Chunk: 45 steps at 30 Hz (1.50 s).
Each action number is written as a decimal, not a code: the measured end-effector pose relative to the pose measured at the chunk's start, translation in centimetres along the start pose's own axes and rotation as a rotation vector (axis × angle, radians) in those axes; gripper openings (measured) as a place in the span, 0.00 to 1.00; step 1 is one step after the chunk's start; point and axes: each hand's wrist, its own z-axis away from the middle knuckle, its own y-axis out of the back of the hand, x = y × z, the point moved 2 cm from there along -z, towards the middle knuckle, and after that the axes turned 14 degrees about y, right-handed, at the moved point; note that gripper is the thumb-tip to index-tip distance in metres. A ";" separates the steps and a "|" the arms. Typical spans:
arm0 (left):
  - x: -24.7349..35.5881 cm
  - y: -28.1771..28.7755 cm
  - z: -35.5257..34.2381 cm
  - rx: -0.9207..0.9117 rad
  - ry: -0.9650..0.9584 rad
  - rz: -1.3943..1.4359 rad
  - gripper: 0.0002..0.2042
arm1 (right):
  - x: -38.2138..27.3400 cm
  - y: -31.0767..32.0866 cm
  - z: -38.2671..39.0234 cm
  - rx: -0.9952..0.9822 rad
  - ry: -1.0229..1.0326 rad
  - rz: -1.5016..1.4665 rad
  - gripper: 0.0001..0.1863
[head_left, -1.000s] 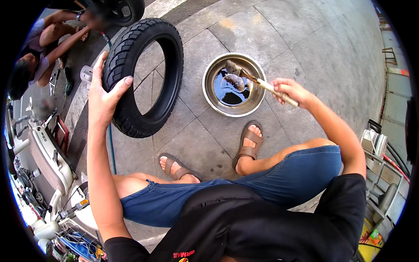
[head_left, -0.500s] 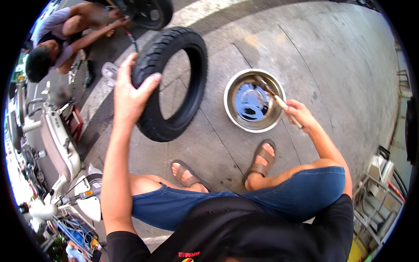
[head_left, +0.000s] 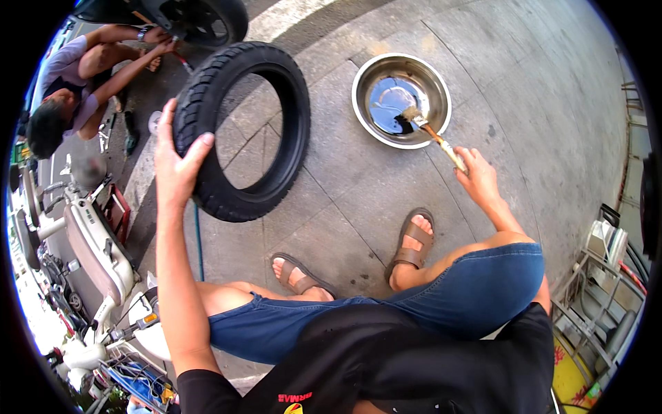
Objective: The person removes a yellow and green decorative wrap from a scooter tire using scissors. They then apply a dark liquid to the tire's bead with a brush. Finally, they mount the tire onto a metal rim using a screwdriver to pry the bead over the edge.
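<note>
Concrete pavement (head_left: 524, 90) across most of frame, slab joints running diag. White scooter (head_left: 89, 255) parked along left edge, lower left. Second person (head_left: 76, 76) crouched upper left, both arms out toward a mounted wheel (head_left: 207, 17) at top edge. Black tyre (head_left: 241, 127) standing upright on its tread, upper centre-left, pavement visible thru its middle. Steel bowl (head_left: 403, 100) on the ground upper centre, just right of tyre but apart from it, dark liquid pooled inside. Denim shorts (head_left: 476, 283) and bent knees filling lower centre; brown sandals (head_left: 410, 241) flat on ground between knees. Left hand (head_left: 176, 162) wrapped over tyre's left tread, thumb on sidewall, fingers behind, holding it up. Right hand (head_left: 476, 176) right of centre, closed round handle end of a paintbrush (head_left: 431, 131), shaft angled up-left, bristles inside bowl, prob. touching the liquid, hard to tell w/ the glare.
</note>
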 end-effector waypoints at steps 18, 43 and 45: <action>0.0 -1.7 -1.9 -0.011 0.027 0.014 0.35 | 3.3 -3.5 9.0 0.127 -0.053 0.006 0.24; 1.2 -0.4 2.9 0.011 0.103 0.067 0.44 | 0.8 -8.0 10.9 0.316 -0.081 -0.184 0.24; 0.9 -0.4 2.3 -0.041 0.184 0.285 0.43 | 1.4 -8.7 11.8 0.299 -0.081 -0.197 0.24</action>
